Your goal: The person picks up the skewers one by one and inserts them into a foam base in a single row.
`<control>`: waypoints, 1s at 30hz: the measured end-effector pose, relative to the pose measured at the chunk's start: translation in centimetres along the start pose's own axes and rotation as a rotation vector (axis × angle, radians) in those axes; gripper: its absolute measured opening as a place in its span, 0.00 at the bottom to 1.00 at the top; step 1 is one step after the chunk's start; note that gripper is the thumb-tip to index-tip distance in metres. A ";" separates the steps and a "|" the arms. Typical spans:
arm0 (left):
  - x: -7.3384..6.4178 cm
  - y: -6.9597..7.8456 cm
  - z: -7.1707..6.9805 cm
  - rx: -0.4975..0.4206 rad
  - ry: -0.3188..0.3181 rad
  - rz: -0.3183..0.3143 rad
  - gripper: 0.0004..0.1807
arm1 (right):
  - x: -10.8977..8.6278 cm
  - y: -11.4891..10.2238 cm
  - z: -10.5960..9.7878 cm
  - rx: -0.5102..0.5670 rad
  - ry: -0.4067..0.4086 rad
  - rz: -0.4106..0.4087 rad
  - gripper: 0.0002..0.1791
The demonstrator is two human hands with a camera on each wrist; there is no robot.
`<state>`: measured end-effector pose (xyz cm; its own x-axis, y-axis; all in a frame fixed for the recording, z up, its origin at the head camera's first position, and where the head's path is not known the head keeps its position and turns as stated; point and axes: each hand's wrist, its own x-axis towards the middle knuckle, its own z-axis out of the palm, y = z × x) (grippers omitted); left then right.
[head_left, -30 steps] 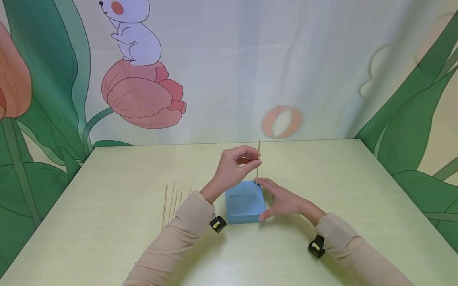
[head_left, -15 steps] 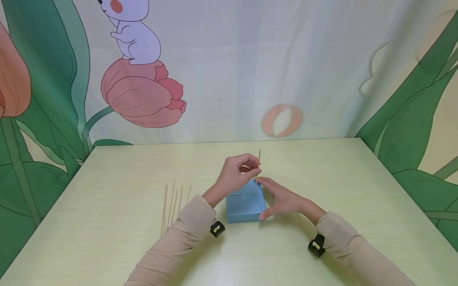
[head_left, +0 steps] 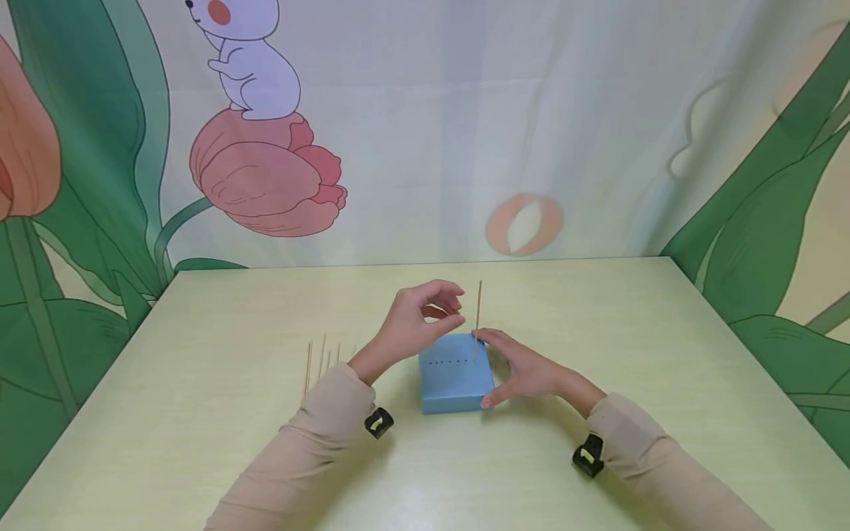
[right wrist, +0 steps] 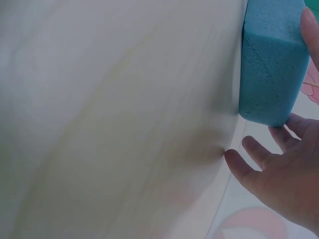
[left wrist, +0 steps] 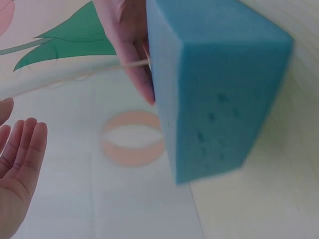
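Note:
A blue foam block (head_left: 451, 387) with a row of small holes across its top lies on the table. One thin wooden stick (head_left: 479, 313) stands upright in the block, by the right end of that row. My left hand (head_left: 421, 324) hovers above the block's left part, apart from the stick, thumb and fingers loosely curved with nothing between them. My right hand (head_left: 527, 369) holds the block's right side, thumb at the near corner and index finger at the far corner. In the right wrist view, other fingers (right wrist: 256, 152) spread past the foam.
Several more thin wooden sticks (head_left: 308, 369) lie on the table left of the block, partly hidden by the left sleeve (head_left: 319, 420). The pale table (head_left: 598, 310) ends at a printed curtain (head_left: 412, 147) behind.
The stick went down into the block while my left hand pinched it. That hand has since let go and moved left. My right hand has stayed on the block.

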<state>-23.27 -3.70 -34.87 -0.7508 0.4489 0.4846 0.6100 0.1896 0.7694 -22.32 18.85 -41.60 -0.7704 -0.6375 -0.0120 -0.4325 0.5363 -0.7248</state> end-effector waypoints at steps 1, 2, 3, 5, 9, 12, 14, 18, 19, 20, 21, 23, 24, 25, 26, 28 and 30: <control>-0.3 0.0 -0.5 0.013 -0.003 -0.010 0.16 | 0.0 0.0 0.0 -0.002 0.000 0.003 0.59; -0.6 -0.1 -1.0 0.028 -0.006 -0.022 0.16 | 0.0 0.0 0.0 -0.005 0.001 0.005 0.59; -1.0 -0.2 -1.5 0.040 -0.010 -0.031 0.16 | 0.0 0.0 0.0 -0.007 0.001 0.006 0.59; -1.7 -0.3 -2.5 0.062 -0.018 -0.048 0.16 | 0.0 -0.1 0.0 -0.010 -0.001 0.011 0.59; -3.2 -0.7 -4.2 0.084 -0.029 -0.075 0.16 | -0.1 -0.2 0.0 -0.009 -0.004 0.018 0.60; -4.2 -1.0 -5.5 0.110 -0.033 -0.107 0.17 | -0.1 -0.3 -0.1 -0.002 -0.006 0.020 0.60; -4.9 -1.2 -6.4 0.131 -0.036 -0.138 0.18 | -0.1 -0.3 0.0 0.006 -0.008 0.021 0.60; -6.3 -1.8 -8.1 0.174 -0.050 -0.186 0.20 | -0.1 -0.3 0.0 0.006 -0.007 0.019 0.60; -6.6 -2.0 -8.6 0.183 -0.056 -0.195 0.20 | -0.1 -0.3 0.0 0.005 -0.007 0.018 0.60; -6.9 -2.1 -9.0 0.194 -0.063 -0.201 0.21 | -0.1 -0.3 0.0 0.003 -0.007 0.017 0.60; -7.3 -2.3 -9.4 0.204 -0.071 -0.209 0.22 | -0.1 -0.3 0.0 0.000 -0.005 0.016 0.60; -7.9 -2.7 -10.2 0.221 -0.082 -0.226 0.23 | -0.1 -0.3 0.0 -0.002 -0.005 0.014 0.60; -8.2 -2.9 -10.6 0.230 -0.086 -0.236 0.24 | -0.1 -0.3 0.0 -0.002 -0.004 0.013 0.60; -8.5 -3.1 -11.0 0.240 -0.090 -0.248 0.25 | -0.1 -0.3 0.0 -0.004 -0.005 0.012 0.60; -8.7 -3.3 -11.3 0.251 -0.092 -0.257 0.26 | -0.1 -0.3 -0.1 -0.003 -0.005 0.012 0.60; -9.2 -3.7 -11.9 0.276 -0.097 -0.281 0.28 | -0.1 -0.3 -0.1 -0.005 -0.006 0.011 0.60; -9.6 -4.2 -12.4 0.304 -0.117 -0.302 0.30 | -0.1 -0.3 -0.1 -0.007 -0.006 0.008 0.60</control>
<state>-21.78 -19.64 -37.57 -0.8839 0.4259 0.1929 0.4271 0.5677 0.7037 -22.22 18.81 -41.35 -0.7709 -0.6365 -0.0224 -0.4296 0.5455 -0.7196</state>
